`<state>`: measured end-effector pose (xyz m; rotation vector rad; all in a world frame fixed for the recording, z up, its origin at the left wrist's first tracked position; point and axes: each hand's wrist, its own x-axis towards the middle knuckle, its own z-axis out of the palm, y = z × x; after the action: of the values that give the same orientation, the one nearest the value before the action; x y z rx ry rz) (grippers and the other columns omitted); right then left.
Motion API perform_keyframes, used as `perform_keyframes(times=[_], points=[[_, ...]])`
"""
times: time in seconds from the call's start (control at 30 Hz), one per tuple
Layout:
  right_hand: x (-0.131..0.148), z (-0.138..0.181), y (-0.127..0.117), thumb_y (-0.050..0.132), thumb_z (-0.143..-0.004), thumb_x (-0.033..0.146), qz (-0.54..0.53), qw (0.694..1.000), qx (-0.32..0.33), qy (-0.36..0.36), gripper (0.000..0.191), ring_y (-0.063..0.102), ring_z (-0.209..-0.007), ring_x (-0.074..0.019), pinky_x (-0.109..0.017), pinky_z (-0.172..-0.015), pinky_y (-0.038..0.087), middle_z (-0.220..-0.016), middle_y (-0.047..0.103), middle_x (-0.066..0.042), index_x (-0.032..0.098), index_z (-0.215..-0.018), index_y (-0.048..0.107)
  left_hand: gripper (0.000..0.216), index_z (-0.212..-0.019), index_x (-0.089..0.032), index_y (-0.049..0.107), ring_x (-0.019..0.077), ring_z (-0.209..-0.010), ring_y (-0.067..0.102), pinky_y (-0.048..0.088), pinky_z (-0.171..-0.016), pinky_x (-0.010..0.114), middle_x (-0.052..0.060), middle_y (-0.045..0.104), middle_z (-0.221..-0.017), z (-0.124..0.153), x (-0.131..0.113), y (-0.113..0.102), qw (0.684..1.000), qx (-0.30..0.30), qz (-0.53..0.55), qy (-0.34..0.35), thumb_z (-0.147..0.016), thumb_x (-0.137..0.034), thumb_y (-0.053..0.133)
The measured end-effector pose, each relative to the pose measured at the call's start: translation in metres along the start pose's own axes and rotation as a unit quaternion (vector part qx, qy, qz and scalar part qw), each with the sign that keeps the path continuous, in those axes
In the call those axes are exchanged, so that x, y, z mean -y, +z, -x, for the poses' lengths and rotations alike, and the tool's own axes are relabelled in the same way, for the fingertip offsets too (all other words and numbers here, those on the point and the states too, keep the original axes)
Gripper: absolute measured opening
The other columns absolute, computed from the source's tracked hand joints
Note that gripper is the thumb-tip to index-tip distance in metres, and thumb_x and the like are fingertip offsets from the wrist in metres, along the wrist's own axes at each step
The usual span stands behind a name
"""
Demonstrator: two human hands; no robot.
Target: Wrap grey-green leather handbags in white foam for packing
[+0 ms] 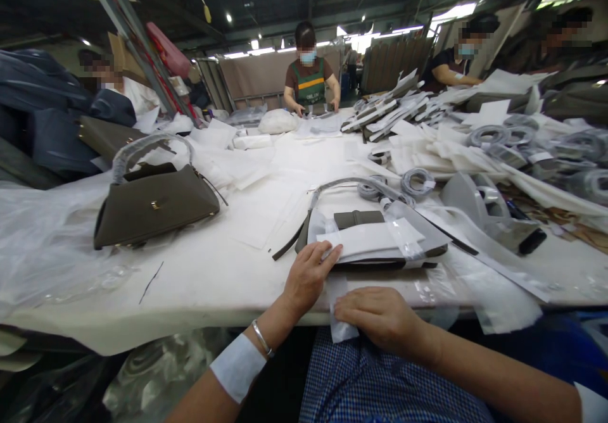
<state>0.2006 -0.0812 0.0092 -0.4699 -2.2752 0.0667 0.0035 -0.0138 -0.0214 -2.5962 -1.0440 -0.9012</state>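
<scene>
The blue checked garment [351, 385] lies nearest, below the near edge of the desk [199, 284]. The left hand [306, 277], fingers loosely bent together, touches the near left corner of the partly wrapped handbag [358, 219], beside its white packing [370, 239]; whether it grips cannot be told. The right hand [387, 321] is half curled, fingertips over a translucent strip [339, 293] at the desk's edge; its thumb is hidden, so its hold is unclear. A dark olive handbag [156, 208] stands farther left. On the far side, a co-worker [306, 75] faces the desk.
</scene>
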Motion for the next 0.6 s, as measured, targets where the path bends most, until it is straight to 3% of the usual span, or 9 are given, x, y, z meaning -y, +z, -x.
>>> perform_keyframes(times=[0.27, 0.47, 0.6], points=[[0.012, 0.023, 0.013, 0.049, -0.092, 0.004, -0.014, 0.999, -0.002, 0.045, 0.027, 0.074, -0.088, -0.0151, -0.029, -0.085, 0.061, -0.095, 0.077, -0.006, 0.017, -0.108, 0.066, 0.041, -0.137, -0.022, 0.054, 0.0188, -0.117, 0.056, 0.048, -0.105, 0.038, 0.007, 0.064, -0.124, 0.001, -0.001, -0.005, 0.999, -0.039, 0.017, 0.030, -0.098, -0.011, 0.046], [0.009, 0.010, 0.000, 0.049, -0.090, 0.003, -0.033, 0.998, -0.014, 0.058, 0.029, 0.073, -0.091, -0.0135, -0.027, -0.088, 0.060, -0.098, 0.077, -0.006, 0.017, -0.108, 0.068, 0.042, -0.137, -0.028, 0.055, 0.0208, -0.117, 0.056, 0.049, -0.103, 0.039, 0.006, 0.063, -0.125, 0.002, 0.000, -0.006, 0.999, -0.032, -0.004, 0.031, -0.097, -0.015, 0.051], [-0.002, -0.008, -0.015, 0.050, -0.089, 0.003, -0.005, 0.996, -0.030, 0.080, 0.030, 0.073, -0.089, -0.0141, -0.026, -0.082, 0.060, -0.097, 0.077, -0.004, 0.019, -0.106, 0.070, 0.044, -0.139, -0.027, 0.053, 0.0217, -0.117, 0.056, 0.049, -0.104, 0.040, 0.007, 0.063, -0.125, 0.003, 0.000, -0.006, 0.999, -0.022, -0.019, 0.043, -0.096, -0.016, 0.053]])
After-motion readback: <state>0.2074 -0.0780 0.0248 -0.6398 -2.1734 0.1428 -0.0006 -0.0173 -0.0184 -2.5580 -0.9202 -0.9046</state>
